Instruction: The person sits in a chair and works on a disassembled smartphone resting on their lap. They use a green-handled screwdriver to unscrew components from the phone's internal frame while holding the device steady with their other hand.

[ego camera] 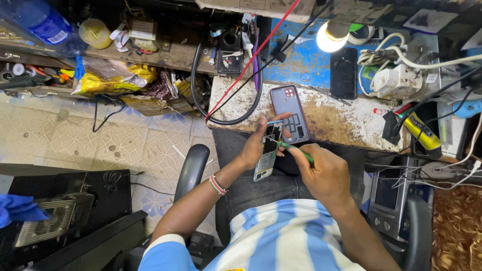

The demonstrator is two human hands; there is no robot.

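A person's left hand (253, 150) grips an opened smartphone with its back removed and its circuit boards exposed (267, 150), fingers wrapped along the left edge and thumb hooked over the top, holding it above the lap just short of the near edge of a worn, paint-flaked white workbench (341, 123). The right hand (324, 173) is closed around a slim green-handled tool (296, 152), its tip set against the phone's innards near the upper half. The dismantling looks well advanced: the grey-purple plastic back cover with a camera cut-out (290, 114) already lies detached on the bench's near edge, just beyond the phone, while the work inside appears unfinished, the tool being engaged and the cover not refitted. A dark second phone (344, 73) lies further back toward the bench's far edge, beside a glowing bare bulb (329, 39). A black cable loop (226, 95) and a red wire (251, 60) cross the bench's left corner; a yellow-and-black handheld tool (422, 131) rests at its right edge.
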